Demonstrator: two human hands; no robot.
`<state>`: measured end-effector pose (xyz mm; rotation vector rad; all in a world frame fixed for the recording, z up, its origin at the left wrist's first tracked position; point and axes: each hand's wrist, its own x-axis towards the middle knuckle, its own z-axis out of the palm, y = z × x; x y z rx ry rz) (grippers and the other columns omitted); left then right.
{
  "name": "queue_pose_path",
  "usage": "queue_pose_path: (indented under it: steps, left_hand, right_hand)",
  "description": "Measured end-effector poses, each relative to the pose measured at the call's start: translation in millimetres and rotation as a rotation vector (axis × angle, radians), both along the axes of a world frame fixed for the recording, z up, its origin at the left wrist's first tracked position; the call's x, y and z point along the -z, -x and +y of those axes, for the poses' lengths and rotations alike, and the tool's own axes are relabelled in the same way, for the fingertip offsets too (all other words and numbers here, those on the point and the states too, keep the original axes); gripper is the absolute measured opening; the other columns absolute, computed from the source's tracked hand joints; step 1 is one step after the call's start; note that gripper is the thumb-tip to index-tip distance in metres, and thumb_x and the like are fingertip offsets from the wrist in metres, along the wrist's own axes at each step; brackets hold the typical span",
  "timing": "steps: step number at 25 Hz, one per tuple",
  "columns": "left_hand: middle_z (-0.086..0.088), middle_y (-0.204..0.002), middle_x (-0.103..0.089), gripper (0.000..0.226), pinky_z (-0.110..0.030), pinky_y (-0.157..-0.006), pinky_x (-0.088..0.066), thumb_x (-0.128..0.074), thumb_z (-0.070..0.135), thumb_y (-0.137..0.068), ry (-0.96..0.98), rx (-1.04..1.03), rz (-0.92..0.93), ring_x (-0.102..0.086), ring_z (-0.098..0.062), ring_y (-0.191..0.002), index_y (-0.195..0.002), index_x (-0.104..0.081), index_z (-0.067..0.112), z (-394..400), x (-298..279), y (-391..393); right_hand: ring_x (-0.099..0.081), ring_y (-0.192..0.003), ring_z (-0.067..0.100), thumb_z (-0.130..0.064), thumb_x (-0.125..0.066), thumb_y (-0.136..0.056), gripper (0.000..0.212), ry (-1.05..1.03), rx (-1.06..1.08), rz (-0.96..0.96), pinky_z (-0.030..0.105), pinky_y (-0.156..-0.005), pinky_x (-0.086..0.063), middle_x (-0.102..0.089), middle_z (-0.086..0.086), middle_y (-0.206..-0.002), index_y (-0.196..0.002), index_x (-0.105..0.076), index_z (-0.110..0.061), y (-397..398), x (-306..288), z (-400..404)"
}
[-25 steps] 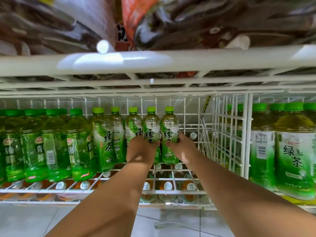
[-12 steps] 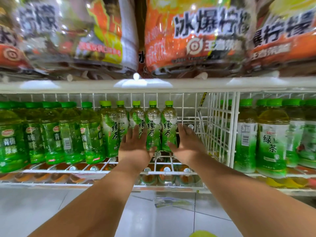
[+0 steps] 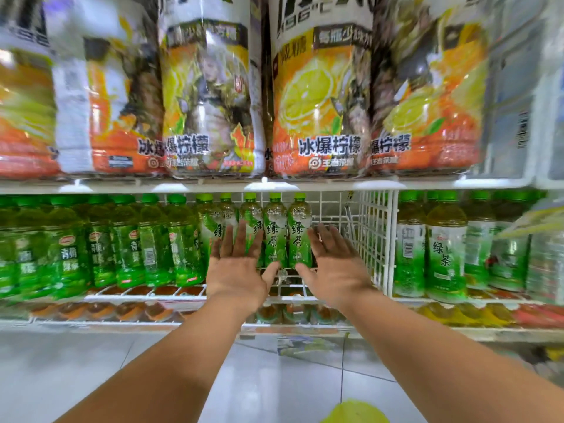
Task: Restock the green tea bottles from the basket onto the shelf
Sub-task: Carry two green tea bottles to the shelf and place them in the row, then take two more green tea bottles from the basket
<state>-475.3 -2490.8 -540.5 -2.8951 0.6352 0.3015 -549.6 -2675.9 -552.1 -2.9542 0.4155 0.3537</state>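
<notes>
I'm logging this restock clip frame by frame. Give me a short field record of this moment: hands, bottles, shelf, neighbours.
left hand: open, fingers spread, in front of the row, holding nothing
right hand: open, fingers spread, holding nothing
white-labelled green tea bottles with light green caps: upright in a row on the shelf, between the hands
white wire shelf: carries the bottles
white wire divider: right of the right hand
darker green bottles: left of the row
large orange lemon-drink bottles: shelf above
basket: not in view

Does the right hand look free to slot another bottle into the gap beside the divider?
Probably yes. The right hand is open, holding nothing, and the gap between the rightmost green tea bottle and the wire divider looks unoccupied.
</notes>
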Motion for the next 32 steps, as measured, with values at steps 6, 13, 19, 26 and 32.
queue_pose_path:
  steps: [6,13,19,26,32]
  left_hand:
    - [-0.006,-0.168,0.021,0.081,-0.05,-0.125,0.006,0.007,0.074,-0.089,0.009,0.082,-0.044,0.015,-0.031,-0.155,-0.159,0.013,0.034,25.4,-78.6,46.4]
    - [-0.006,-0.171,0.007,0.078,-0.05,-0.126,-0.002,-0.01,0.071,-0.096,0.145,0.105,-0.069,0.007,-0.028,-0.157,-0.162,-0.002,0.032,35.9,-191.4,138.4]
    - [-0.008,-0.171,-0.001,0.074,-0.05,-0.126,-0.005,-0.021,0.067,-0.099,0.222,0.134,-0.162,-0.002,-0.03,-0.157,-0.162,-0.014,0.029,7.7,-278.3,228.2]
    - [-0.011,-0.17,-0.012,0.071,-0.051,-0.124,-0.014,-0.033,0.063,-0.1,0.24,0.234,-0.175,-0.013,-0.033,-0.155,-0.161,-0.025,0.027,-80.8,-334.3,360.1]
    - [-0.013,-0.168,-0.019,0.076,-0.052,-0.122,-0.02,-0.042,0.064,-0.095,0.229,0.296,-0.088,-0.021,-0.036,-0.153,-0.159,-0.031,0.025,-173.0,-341.4,447.4]
  right_hand:
    - [0.011,-0.157,0.023,-0.07,-0.017,-0.098,0.079,-0.033,0.026,0.005,0.049,-0.127,-0.006,0.013,-0.001,-0.17,-0.162,0.009,-0.031,55.1,-80.1,10.6]
    - [0.004,-0.158,0.025,-0.065,-0.021,-0.101,0.078,-0.03,0.068,-0.094,0.046,-0.128,-0.005,0.0,0.004,-0.172,-0.163,0.0,-0.024,140.9,-191.7,25.3]
    - [0.005,-0.158,0.024,-0.065,-0.021,-0.1,0.078,-0.032,0.075,-0.155,0.045,-0.127,-0.006,0.003,0.003,-0.172,-0.164,-0.001,-0.025,234.0,-258.4,-8.9]
    - [-0.005,-0.158,0.025,-0.061,-0.033,-0.101,0.076,-0.022,0.114,-0.255,0.045,-0.126,-0.009,-0.006,0.005,-0.172,-0.164,-0.011,-0.025,400.8,-328.1,-89.5]
    - [-0.006,-0.158,0.027,-0.057,-0.037,-0.101,0.076,0.016,0.243,-0.25,0.045,-0.126,-0.01,-0.009,0.006,-0.171,-0.164,-0.012,-0.021,506.3,-363.0,-162.2]
